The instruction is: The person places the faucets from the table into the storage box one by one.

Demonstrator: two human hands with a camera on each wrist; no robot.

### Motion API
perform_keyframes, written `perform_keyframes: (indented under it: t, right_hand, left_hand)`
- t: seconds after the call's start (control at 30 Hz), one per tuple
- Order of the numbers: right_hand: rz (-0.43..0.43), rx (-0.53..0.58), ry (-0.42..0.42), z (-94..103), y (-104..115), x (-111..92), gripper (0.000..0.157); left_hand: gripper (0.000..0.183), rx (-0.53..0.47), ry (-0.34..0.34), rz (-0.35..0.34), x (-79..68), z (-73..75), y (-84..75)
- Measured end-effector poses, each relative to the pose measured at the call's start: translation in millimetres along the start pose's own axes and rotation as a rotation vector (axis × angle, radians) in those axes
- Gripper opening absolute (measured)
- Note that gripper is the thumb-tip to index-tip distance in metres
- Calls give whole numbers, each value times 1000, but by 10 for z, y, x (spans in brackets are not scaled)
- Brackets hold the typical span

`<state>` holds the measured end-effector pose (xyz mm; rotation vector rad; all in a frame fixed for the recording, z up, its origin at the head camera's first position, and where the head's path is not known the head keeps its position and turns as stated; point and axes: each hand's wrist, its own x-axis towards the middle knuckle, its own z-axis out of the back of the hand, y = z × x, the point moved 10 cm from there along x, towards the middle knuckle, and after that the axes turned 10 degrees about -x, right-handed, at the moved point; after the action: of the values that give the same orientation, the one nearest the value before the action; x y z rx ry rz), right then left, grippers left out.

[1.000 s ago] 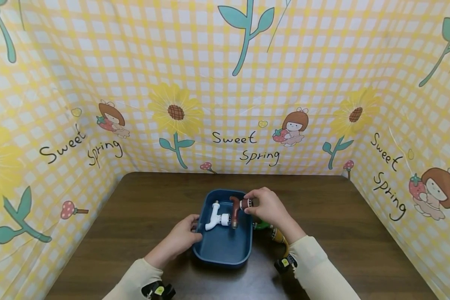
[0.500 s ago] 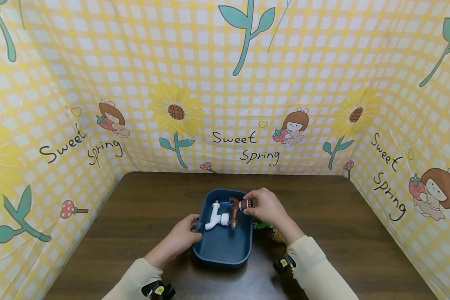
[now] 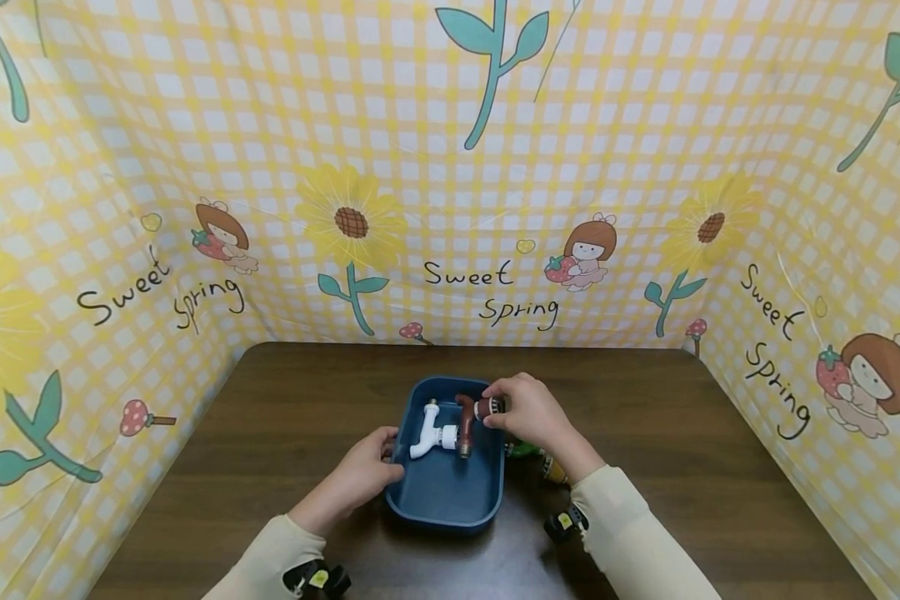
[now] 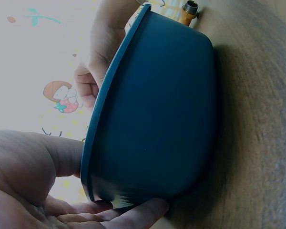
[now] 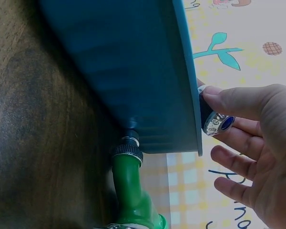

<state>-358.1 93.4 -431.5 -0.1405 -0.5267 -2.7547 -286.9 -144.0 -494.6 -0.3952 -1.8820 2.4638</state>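
A blue plastic tray [image 3: 446, 498] stands on the table in the head view. My left hand [image 3: 362, 477] grips its left rim, thumb over the edge and fingers along the outer wall. Inside lies a white faucet [image 3: 429, 435], its handle pointing right. Beside that handle is a reddish-brown faucet [image 3: 465, 427], overlapping its end in this view. My right hand [image 3: 531, 415] pinches the brown faucet's round handle between thumb and fingertips, at the tray's right rim. The right wrist view shows that handle's silver end with a blue centre [image 5: 226, 123]; the tray wall hides the rest.
Just outside the tray's right wall lies a green faucet [image 5: 127, 183], its threaded end close to the wall. A yellow faucet [image 3: 552, 470] lies near it, partly hidden under my right forearm. Patterned yellow checked cloth [image 3: 390, 100] surrounds the dark wooden table [image 3: 285, 392].
My right hand and the brown faucet have shifted slightly left, towards the white faucet. The left hand and the tray have stayed in place.
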Motion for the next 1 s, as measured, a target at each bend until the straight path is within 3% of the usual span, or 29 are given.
perform_keyframes:
  t: [1.0]
  right_hand:
    - [21,-121,48,-49,45,85,31]
  left_hand:
    - [61,10,4,6,2,-5,-10]
